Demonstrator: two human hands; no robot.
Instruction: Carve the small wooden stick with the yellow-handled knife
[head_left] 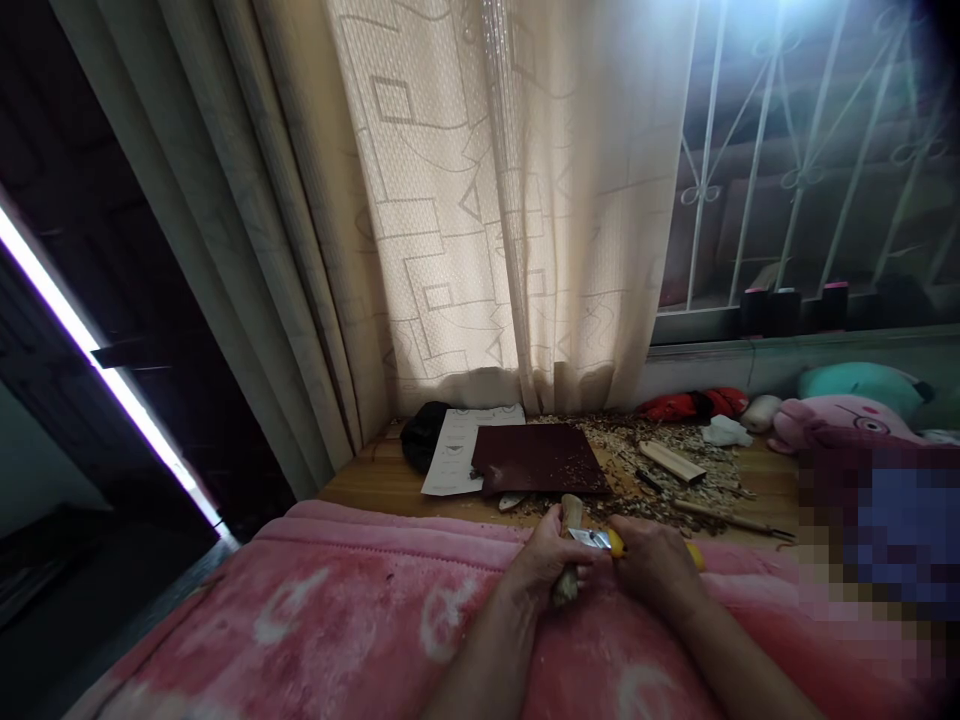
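Observation:
My left hand (546, 552) is closed around a short piece of wood (571, 512), which shows pale at its top and darker below my fingers. In my right hand (654, 560) is a yellow-handled utility knife (616, 543), its metal blade end lying across the wood close to my left thumb. Both hands are over a pink blanket (360, 610). Just beyond them, wood shavings (622, 440) are scattered over a wooden surface (390, 480). A dark red board (540, 455) lies there, partly on a printed paper sheet (450, 460).
Right of the board lie a pale wooden block (673, 462) and a thin stick (731, 519). Crumpled white tissue (726, 431), a red bundle (694, 404) and a pink plush toy (832, 420) stand further right. A black bag (421, 435) sits at left, beneath the curtain (450, 220).

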